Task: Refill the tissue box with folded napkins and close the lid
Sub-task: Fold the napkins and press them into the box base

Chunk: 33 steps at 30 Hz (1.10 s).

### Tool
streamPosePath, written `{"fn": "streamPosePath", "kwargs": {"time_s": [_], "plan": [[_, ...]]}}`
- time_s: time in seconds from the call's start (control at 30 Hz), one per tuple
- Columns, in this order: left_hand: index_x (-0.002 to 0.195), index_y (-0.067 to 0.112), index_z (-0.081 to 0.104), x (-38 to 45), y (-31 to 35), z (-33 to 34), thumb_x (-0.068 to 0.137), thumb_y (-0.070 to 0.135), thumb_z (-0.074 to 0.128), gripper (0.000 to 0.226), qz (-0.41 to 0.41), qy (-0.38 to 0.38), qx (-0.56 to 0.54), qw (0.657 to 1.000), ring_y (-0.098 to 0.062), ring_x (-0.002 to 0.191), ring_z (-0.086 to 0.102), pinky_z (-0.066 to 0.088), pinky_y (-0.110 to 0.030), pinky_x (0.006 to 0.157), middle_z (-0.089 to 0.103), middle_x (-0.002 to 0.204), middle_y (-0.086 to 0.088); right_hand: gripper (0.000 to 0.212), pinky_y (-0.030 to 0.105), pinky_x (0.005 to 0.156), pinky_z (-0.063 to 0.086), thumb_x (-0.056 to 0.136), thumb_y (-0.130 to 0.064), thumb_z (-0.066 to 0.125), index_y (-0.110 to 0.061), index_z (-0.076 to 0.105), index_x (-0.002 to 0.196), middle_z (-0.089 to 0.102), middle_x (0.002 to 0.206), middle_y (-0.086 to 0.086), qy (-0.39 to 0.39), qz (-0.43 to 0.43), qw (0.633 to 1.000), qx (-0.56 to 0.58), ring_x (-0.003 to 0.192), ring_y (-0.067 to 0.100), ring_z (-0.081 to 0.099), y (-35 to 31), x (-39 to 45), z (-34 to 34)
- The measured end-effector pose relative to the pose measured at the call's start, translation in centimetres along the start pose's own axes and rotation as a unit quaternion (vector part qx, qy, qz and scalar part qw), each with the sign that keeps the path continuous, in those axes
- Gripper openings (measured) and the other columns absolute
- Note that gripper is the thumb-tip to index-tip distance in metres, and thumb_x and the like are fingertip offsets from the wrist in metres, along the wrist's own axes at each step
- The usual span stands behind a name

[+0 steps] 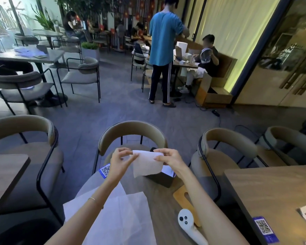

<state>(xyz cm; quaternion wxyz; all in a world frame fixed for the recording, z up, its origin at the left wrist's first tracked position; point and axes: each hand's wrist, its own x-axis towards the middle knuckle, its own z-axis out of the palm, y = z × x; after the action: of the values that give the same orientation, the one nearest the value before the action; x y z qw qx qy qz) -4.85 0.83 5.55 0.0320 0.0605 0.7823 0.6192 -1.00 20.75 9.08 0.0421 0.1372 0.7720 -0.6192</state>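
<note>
Head view, looking down over a round wooden table (pixel 159 200) in a café. Both bare forearms reach forward from the bottom edge.

Left hand (pixel 119 160): thumb and fingertips pinch the upper left corner of a white napkin (pixel 147 164). A thin bracelet (pixel 94 199) sits on the left forearm.

Right hand (pixel 170 159): fingers pinch the napkin's upper right corner, thumb underneath. The napkin hangs between the two hands, held above the table, its top edge stretched nearly level and its lower edge loose and slightly curled.

Tissue box (pixel 163 179): dark, standing on the table directly behind and below the held napkin, mostly hidden by it. Something white shows at its top right; whether that is napkins inside cannot be told. Its wooden lid (pixel 183 197), with a slot cut in it, lies flat on the table just nearer than the box, partly under the right forearm.

Loose white napkin sheets (pixel 124 214) are spread on the near left part of the table, overlapping each other, under the left forearm.

A white handheld controller (pixel 188 225) lies on the table beside the right forearm, touching the lid's near end.

A blue QR-code card (pixel 105 170) stands at the table's far left edge. Another QR-code sticker (pixel 264 228) is on the neighbouring table to the right.

Padded chairs (pixel 132 135) ring the far side of the table. Further back, a person in a blue shirt (pixel 164 38) stands at another table.
</note>
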Motion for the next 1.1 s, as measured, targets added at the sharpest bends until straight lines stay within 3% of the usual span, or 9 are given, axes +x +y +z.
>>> {"fn": "streamPosePath", "kwargs": {"time_s": [0.13,0.3,0.47,0.53,0.67,0.77,0.9,1.03,1.1], "plan": [[0.088,0.021,0.073,0.3,0.3,0.3,0.076,0.041,0.071,0.023,0.041,-0.036,-0.028,0.998,-0.015,0.116,0.051,0.047,-0.028,0.090,0.055,0.128,0.003,0.017,0.017,0.068,0.044,0.082,-0.014,0.076,-0.004,0.074,0.096,0.067,0.084,-0.002,0.013,0.011,1.000,-0.022,0.087,0.011,0.058,0.2,-0.2,0.1],[0.084,0.031,0.069,0.4,1.9,1.3,0.083,0.039,0.064,0.010,-0.016,-0.047,-0.079,0.996,-0.015,0.090,0.060,0.049,-0.023,0.071,0.067,0.092,0.006,0.015,0.022,0.074,0.044,0.082,-0.022,0.076,-0.009,0.073,0.088,0.065,0.079,-0.002,0.027,-0.003,1.000,0.003,0.083,0.012,0.057,0.2,0.1,-0.3],[0.087,0.030,0.064,0.9,2.8,2.8,0.087,0.034,0.061,0.005,-0.034,-0.071,-0.100,0.992,-0.013,0.083,0.061,0.049,-0.023,0.067,0.065,0.088,0.008,0.055,0.034,0.084,0.055,0.071,-0.037,0.079,-0.010,0.063,0.116,0.065,0.113,0.009,0.003,0.030,0.999,0.038,0.109,0.026,0.059,0.9,1.1,-1.1],[0.087,0.031,0.062,1.4,3.0,3.6,0.088,0.031,0.060,0.002,-0.046,-0.073,-0.119,0.989,-0.014,0.084,0.060,0.050,-0.024,0.069,0.064,0.090,0.007,0.060,0.038,0.089,0.057,0.071,-0.029,0.081,-0.010,0.059,0.123,0.065,0.120,0.011,-0.015,0.060,0.997,0.035,0.112,0.027,0.060,1.3,1.4,-1.5],[0.117,0.012,0.048,3.4,2.2,4.9,0.083,0.017,0.069,0.040,-0.072,-0.129,-0.124,0.981,-0.022,0.099,0.063,0.057,-0.028,0.075,0.062,0.110,-0.005,0.044,0.049,0.096,0.053,0.082,-0.012,0.074,-0.003,0.060,0.123,0.066,0.119,0.016,0.075,0.104,0.989,0.078,0.111,0.034,0.062,2.7,2.9,-2.2],[0.126,0.013,0.033,5.0,1.5,6.6,0.082,0.013,0.069,0.057,-0.089,-0.143,-0.104,0.980,-0.014,0.090,0.063,0.058,-0.018,0.061,0.059,0.108,-0.003,0.046,0.053,0.097,0.052,0.081,-0.015,0.074,-0.007,0.060,0.124,0.065,0.120,0.013,0.134,0.158,0.975,0.080,0.109,0.033,0.063,4.1,4.7,-2.3],[0.123,0.017,0.030,7.8,-0.3,9.5,0.083,0.011,0.068,0.055,-0.105,-0.167,-0.015,0.980,-0.015,0.092,0.057,0.053,-0.017,0.063,0.053,0.107,-0.002,0.041,0.044,0.099,0.051,0.087,-0.013,0.069,-0.004,0.057,0.126,0.064,0.124,0.013,0.201,0.222,0.946,0.126,0.108,0.029,0.062,6.0,7.2,-2.5],[0.105,0.016,0.045,9.9,-3.3,11.9,0.085,0.005,0.062,0.029,-0.091,-0.230,0.168,0.954,-0.017,0.081,0.052,0.046,-0.018,0.059,0.051,0.100,-0.006,0.042,0.038,0.100,0.049,0.091,-0.006,0.061,-0.001,0.053,0.132,0.060,0.132,0.016,0.217,0.269,0.934,0.093,0.119,0.033,0.059,8.3,9.3,-1.9],[0.103,0.013,0.055,10.7,-4.7,12.7,0.084,0.002,0.058,0.022,-0.078,-0.232,0.242,0.939,-0.025,0.092,0.055,0.046,-0.026,0.069,0.056,0.106,-0.011,0.044,0.035,0.100,0.046,0.091,-0.001,0.056,0.001,0.050,0.134,0.057,0.136,0.017,0.221,0.274,0.936,0.024,0.123,0.033,0.056,9.5,10.3,-1.2]]}}
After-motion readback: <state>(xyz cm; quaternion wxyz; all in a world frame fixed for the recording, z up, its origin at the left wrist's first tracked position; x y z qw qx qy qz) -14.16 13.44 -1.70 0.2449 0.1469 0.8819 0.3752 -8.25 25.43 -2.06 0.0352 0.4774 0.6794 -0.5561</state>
